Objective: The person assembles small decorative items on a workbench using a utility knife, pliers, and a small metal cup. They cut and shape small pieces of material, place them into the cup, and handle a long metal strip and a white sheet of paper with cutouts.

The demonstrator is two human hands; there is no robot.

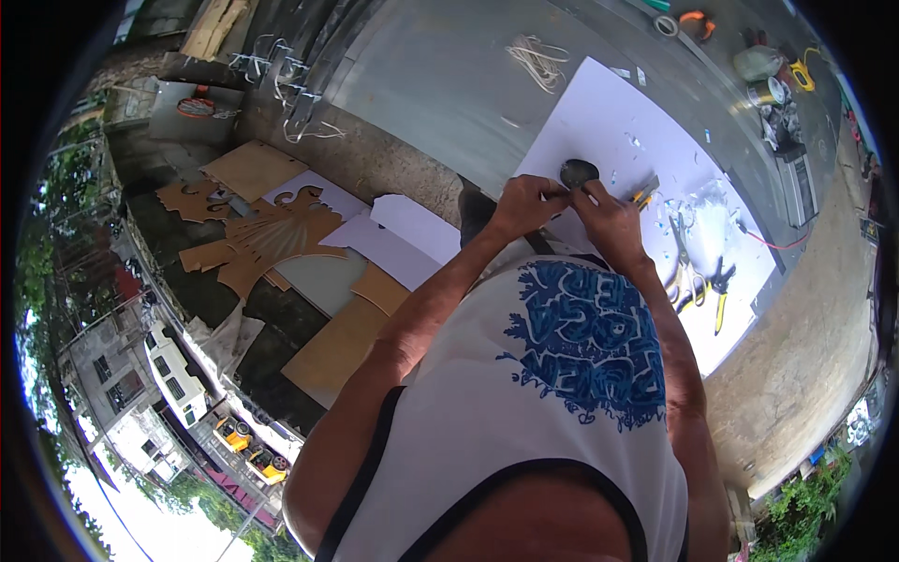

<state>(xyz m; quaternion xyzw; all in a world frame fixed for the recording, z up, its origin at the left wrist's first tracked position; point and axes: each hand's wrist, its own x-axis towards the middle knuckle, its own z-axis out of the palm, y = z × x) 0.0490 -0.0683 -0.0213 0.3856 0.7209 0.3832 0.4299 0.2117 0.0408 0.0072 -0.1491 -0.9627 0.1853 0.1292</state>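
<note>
My left hand (pixel 527 204) and my right hand (pixel 609 223) meet close to my body, over the near edge of a white sheet (pixel 585 122). Both have their fingers pinched together at a small thing too hidden to name. Just beyond the fingertips is a dark, rounded object (pixel 579 172); whether my fingers touch it, I cannot tell. A yellow-handled cutter (pixel 644 195) lies beside my right hand. Farther right on the sheet are scissors (pixel 688 279), pliers with yellow and black handles (pixel 721 295) and a clear plastic bag (pixel 709 208), among small scraps.
A bundle of white cord (pixel 537 62) lies on the grey table (pixel 421 84). Along its right side are a tape roll (pixel 666 25), a can (pixel 766 92), a yellow tape measure (pixel 802 75) and a perforated metal box (pixel 798 187). Cut brown boards (pixel 281 234) lie at left.
</note>
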